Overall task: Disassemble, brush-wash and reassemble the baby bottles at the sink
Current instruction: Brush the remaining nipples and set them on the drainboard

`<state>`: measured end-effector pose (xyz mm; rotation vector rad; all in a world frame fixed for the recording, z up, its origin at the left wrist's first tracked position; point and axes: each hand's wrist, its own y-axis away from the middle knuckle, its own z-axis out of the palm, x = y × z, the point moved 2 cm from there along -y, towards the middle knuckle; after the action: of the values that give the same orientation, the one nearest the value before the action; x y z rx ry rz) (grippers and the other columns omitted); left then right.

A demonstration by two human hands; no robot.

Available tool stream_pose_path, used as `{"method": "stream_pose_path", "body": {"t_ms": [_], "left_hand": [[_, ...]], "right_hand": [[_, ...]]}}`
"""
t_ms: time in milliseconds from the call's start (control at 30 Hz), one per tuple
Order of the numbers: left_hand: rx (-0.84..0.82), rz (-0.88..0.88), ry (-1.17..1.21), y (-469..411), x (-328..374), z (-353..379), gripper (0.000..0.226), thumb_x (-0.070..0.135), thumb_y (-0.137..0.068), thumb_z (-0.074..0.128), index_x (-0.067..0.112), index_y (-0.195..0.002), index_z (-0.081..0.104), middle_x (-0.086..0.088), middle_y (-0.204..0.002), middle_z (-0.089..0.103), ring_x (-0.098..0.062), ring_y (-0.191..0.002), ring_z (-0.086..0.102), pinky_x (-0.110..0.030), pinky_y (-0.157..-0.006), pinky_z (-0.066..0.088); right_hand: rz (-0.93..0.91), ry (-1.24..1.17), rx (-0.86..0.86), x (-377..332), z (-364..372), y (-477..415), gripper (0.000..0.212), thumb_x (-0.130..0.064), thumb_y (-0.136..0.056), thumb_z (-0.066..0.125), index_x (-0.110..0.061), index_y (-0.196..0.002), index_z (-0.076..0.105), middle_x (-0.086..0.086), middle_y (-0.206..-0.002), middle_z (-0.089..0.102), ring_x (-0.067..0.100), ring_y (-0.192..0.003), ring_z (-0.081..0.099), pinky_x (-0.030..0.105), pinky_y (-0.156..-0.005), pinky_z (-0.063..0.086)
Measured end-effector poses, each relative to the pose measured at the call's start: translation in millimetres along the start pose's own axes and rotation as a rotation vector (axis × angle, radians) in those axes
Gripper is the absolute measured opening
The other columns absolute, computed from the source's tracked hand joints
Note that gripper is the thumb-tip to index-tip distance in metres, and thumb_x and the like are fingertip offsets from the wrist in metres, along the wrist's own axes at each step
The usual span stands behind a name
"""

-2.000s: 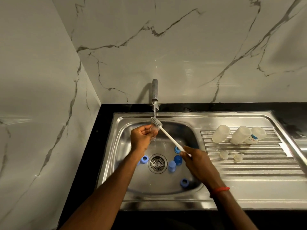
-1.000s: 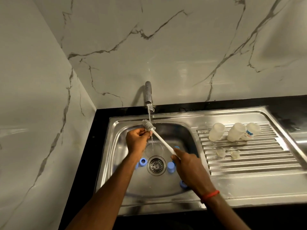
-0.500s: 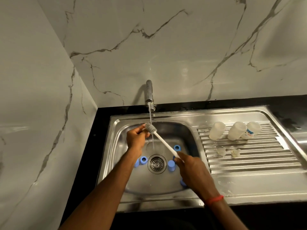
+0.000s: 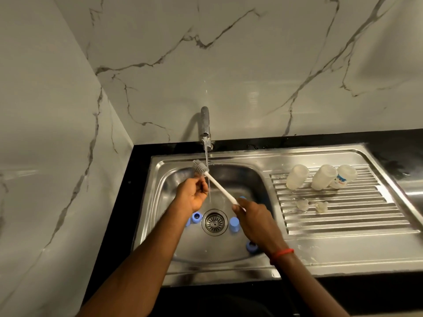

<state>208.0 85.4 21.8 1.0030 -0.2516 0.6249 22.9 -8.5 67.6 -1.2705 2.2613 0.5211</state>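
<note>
Your right hand gripping the white brush handle, your left hand curled beside its bristles, hold unclear, tap running

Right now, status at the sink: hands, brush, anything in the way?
Right hand grips brush handle end. Left hand curled at brush neck, contents unclear. Brush head at running tap stream. Blue parts lie in basin below; nothing blocks the brush.

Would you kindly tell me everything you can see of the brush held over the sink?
The brush has a slim white plastic-looking handle and a grey bristled head. It slants over the sink, head up and away, beside the water running from the tap. The right hand grips its lower end; the left hand curls by its neck, contact unclear.
</note>
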Motion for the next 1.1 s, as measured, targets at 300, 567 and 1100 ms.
{"method": "stream_pose_path", "body": {"t_ms": [300, 567, 1100], "left_hand": [[-0.025, -0.037, 0.024, 8, 8, -1, 0.014, 0.002, -0.094, 0.058, 0.001, -0.081, 0.063, -0.008, -0.066, 0.060, -0.011, -0.063, 0.050, -0.017, -0.052, 0.045], [-0.169, 0.064, 0.114, 22, 8, 2, 0.039, 0.042, -0.088, 0.073, 0.003, -0.088, 0.074, -0.009, -0.076, 0.069, -0.012, -0.064, 0.057, -0.021, -0.067, 0.051], [-0.078, 0.057, 0.012, 20, 4, -10, 0.036, 0.044, -0.092, 0.066, 0.011, -0.105, 0.070, -0.009, -0.100, 0.067, -0.021, -0.091, 0.061, -0.029, -0.075, 0.051]], "right_hand": [[0.032, -0.186, -0.079, 28, -3, 13, 0.018, -0.038, -0.102, 0.052, -0.030, -0.105, 0.068, -0.006, -0.073, 0.063, 0.010, -0.059, 0.061, 0.024, -0.058, 0.051], [-0.026, -0.193, -0.035, 22, -2, -5, 0.021, -0.040, -0.102, 0.052, -0.027, -0.089, 0.063, -0.003, -0.069, 0.060, 0.013, -0.060, 0.058, 0.039, -0.066, 0.053], [-0.243, 0.490, 0.404, 21, -27, 33, 0.027, -0.032, -0.075, 0.085, -0.031, -0.099, 0.073, -0.001, -0.068, 0.048, 0.021, -0.055, 0.052, 0.025, -0.044, 0.032]]}}
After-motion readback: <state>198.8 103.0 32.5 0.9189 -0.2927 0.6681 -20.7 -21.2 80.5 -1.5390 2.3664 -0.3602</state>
